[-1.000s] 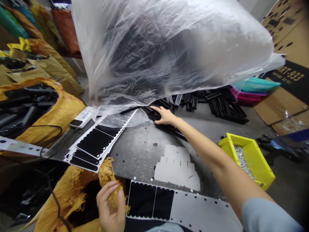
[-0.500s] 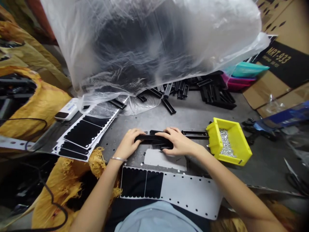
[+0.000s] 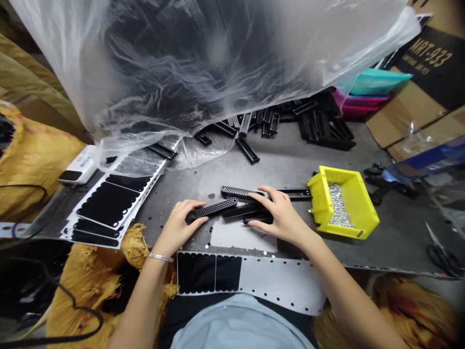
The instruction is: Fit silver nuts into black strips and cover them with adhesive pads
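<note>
Clear plastic bag slumped over the far half of the grey table, with a loose pile of black strips at its far-right edge. Pad sheets stacked at left, another sheet along the near edge, yellow bin of small silver parts at right. Centre-near: left hand pinches the left end of a mesh strip, lifted at a slant; right hand, fingers together and thumb beneath, clamps a small bunch of strips against the table just right of it.
</note>
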Available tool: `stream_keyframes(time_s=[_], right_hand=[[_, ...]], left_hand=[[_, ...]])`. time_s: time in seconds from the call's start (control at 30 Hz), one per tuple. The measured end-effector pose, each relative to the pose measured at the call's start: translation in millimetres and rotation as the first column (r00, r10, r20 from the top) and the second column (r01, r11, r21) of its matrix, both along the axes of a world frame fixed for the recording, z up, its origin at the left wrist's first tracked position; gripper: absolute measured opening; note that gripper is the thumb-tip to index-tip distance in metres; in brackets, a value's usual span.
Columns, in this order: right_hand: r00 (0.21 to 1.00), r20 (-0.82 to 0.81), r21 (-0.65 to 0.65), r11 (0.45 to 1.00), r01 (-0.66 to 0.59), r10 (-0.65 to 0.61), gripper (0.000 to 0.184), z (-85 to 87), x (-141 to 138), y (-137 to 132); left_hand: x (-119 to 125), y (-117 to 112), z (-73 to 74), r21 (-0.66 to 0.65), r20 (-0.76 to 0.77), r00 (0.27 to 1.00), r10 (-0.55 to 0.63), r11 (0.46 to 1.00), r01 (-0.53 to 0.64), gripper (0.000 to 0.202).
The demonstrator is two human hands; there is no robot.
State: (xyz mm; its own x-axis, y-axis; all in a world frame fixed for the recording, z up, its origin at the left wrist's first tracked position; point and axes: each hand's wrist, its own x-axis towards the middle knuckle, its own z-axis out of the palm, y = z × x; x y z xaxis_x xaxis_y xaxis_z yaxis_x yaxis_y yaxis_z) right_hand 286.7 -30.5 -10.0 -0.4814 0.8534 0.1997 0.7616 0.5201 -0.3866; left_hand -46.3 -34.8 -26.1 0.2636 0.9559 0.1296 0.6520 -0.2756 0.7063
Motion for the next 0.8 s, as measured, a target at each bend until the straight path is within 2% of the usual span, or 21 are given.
stream_keyframes(time_s=[0.17, 0.3, 0.43, 0.53, 0.63, 0.7, 0.8], right_hand=[[0.989, -0.119, 0.096, 0.991, 0.096, -0.084, 0.046, -16.1, 11, -14], [0.975, -0.195, 0.049, 0.992, 0.119, -0.108, 0.046, -20.0, 7, -15], [0.968, -0.221, -0.013, 0.993, 0.118, -0.118, 0.049, -19.6, 6, -14], [0.965, -0.231, -0.047, 0.992, 0.114, -0.122, 0.048, -18.6, 6, -15], [0.965, -0.236, -0.063, 0.993, 0.105, -0.117, 0.049, -17.3, 6, -19], [0.965, -0.235, -0.068, 0.993, 0.101, -0.115, 0.054, -16.7, 8, -23], [0.96, -0.246, -0.084, 0.99, 0.114, -0.132, 0.063, -17.4, 11, -32]], left_hand=[[-3, -8, -6.4, 0.019, 0.082, 0.996, 0.02, 1.0, -0.022, 0.024], [15, -5, -3.3, 0.033, 0.097, 0.995, -0.009, 0.999, 0.005, 0.026], [41, -10, 8.8, 0.211, 0.007, 0.997, 0.079, 0.974, -0.079, 0.029], [60, -18, 12.5, 0.297, -0.126, 0.992, 0.023, 0.955, 0.016, 0.027], [71, -23, 8.1, 0.336, -0.229, 0.973, 0.0, 0.938, 0.079, 0.026], [72, -26, 3.8, 0.391, -0.262, 0.965, 0.011, 0.915, 0.096, 0.021], [67, -32, -0.6, 0.422, -0.291, 0.956, -0.032, 0.892, 0.159, 0.015]])
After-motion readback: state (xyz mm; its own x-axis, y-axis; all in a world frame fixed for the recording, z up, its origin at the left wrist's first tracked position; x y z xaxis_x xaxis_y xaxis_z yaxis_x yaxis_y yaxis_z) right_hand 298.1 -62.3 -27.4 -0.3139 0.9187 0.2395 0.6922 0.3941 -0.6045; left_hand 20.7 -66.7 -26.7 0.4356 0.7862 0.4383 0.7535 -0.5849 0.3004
